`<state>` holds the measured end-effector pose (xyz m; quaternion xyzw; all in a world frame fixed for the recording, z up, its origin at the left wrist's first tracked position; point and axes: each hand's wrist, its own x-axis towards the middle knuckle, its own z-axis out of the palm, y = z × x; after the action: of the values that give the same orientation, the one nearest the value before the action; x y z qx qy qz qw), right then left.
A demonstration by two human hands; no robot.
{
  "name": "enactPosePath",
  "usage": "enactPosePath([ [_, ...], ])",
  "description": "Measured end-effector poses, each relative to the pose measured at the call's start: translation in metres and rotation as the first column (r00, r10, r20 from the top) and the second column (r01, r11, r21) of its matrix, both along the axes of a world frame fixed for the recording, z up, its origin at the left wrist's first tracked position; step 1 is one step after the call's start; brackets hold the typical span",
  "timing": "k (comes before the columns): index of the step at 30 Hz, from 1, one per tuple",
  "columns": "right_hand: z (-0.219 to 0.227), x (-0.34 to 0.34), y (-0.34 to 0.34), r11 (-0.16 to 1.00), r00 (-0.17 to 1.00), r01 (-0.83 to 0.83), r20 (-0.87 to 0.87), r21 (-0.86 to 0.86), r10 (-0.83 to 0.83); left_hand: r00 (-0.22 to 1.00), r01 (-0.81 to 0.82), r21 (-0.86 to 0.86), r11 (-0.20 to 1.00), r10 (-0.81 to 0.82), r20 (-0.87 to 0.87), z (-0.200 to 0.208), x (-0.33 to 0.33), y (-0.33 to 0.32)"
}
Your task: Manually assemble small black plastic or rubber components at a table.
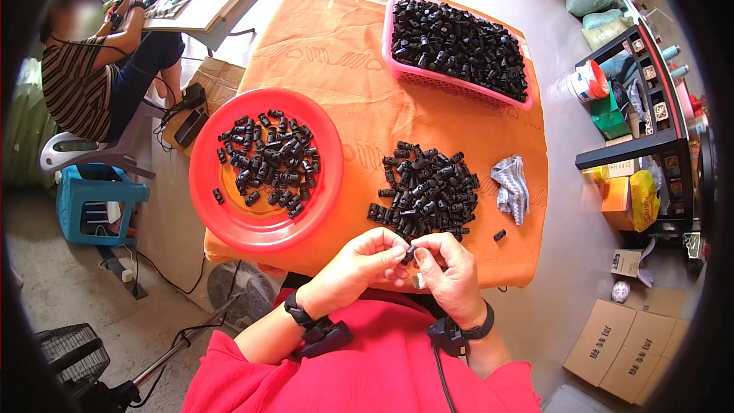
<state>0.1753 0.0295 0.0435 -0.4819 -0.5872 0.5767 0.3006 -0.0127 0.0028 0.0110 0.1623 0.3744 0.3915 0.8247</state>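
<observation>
Close to the table's front edge, my left hand [365, 264] and my right hand [449, 271] meet, fingertips pinched from both sides on a small black plastic cord lock [410, 255]. Something small and white [418, 281] shows under my right thumb; I cannot make out what it is. Just beyond my fingers lies a loose pile of black cord locks [430, 195]. To the left, a round red plate [325, 176] holds more cord locks [271, 160]. One single cord lock [499, 235] lies apart, right of the pile.
An orange cloth [306, 46] covers the table. A pink basket [459, 90] full of small black parts stands at the far right, with a crumpled checked rag [511, 187] nearer. A seated person [92, 84] works at another table. A shelf [634, 149] and cardboard boxes [631, 348] stand right.
</observation>
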Motion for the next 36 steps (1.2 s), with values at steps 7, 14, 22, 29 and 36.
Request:
enactPosePath([
  [7,0.004,-0.002,0.002,0.968,0.998,-0.058,0.045,0.243,0.048,0.955,0.053,-0.021,0.998,-0.044,0.293,0.0,-0.001,0.003],
  [14,0.001,-0.002,0.002,0.939,0.995,-0.074,0.086,0.336,0.048,0.961,0.109,-0.036,0.993,-0.096,0.259,0.003,-0.007,0.004],
  [22,-0.005,0.002,0.003,0.856,0.968,-0.209,0.225,0.472,0.112,0.946,0.039,-0.054,0.998,-0.019,0.322,-0.007,-0.005,0.002],
  [29,-0.004,-0.001,0.002,0.79,0.948,-0.228,0.315,0.569,0.046,0.957,0.026,-0.1,0.995,0.005,0.292,-0.003,-0.003,0.003],
  [36,-0.003,-0.004,0.003,0.792,0.944,-0.239,0.326,0.561,0.054,0.951,0.028,-0.076,0.997,-0.003,0.31,-0.002,-0.001,0.003],
])
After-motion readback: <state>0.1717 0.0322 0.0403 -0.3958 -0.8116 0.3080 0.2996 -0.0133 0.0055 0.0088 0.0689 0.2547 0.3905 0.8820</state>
